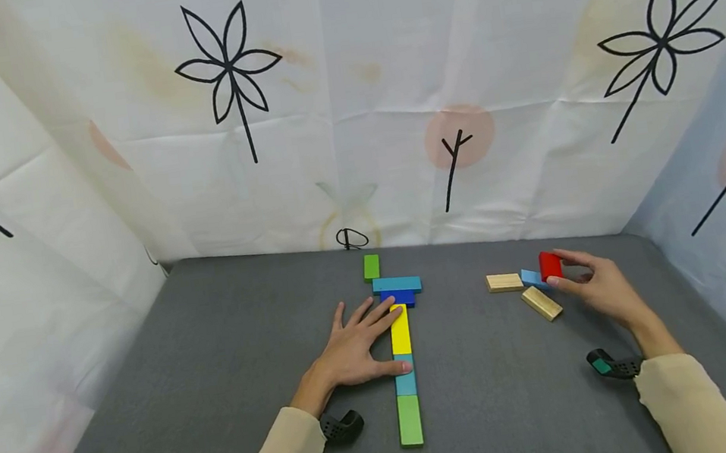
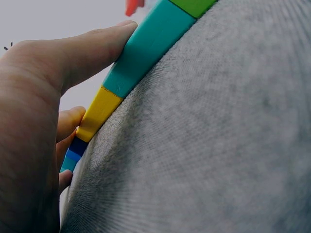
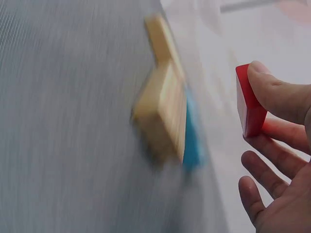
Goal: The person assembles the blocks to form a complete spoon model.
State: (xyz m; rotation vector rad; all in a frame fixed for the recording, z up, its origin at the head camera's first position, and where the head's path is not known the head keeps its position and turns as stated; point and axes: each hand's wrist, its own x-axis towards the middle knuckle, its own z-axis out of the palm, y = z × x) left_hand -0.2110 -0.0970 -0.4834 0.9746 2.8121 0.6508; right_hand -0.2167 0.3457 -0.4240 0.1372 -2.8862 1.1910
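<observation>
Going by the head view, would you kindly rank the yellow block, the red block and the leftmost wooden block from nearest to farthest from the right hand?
1. Red block: pinched by the right hand.
2. Leftmost wooden block: left of the red block.
3. Yellow block: farther left, by the left hand.

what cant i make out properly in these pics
Head view: the right end of the light blue block, hidden by the red block and right hand.
Head view: parts of the dark blue block and yellow block, covered by the left hand.
Left wrist view: the rest of the near green block, cut off by the top edge.
Right wrist view: fine detail on the nearer wooden block, lost to blur.
</observation>
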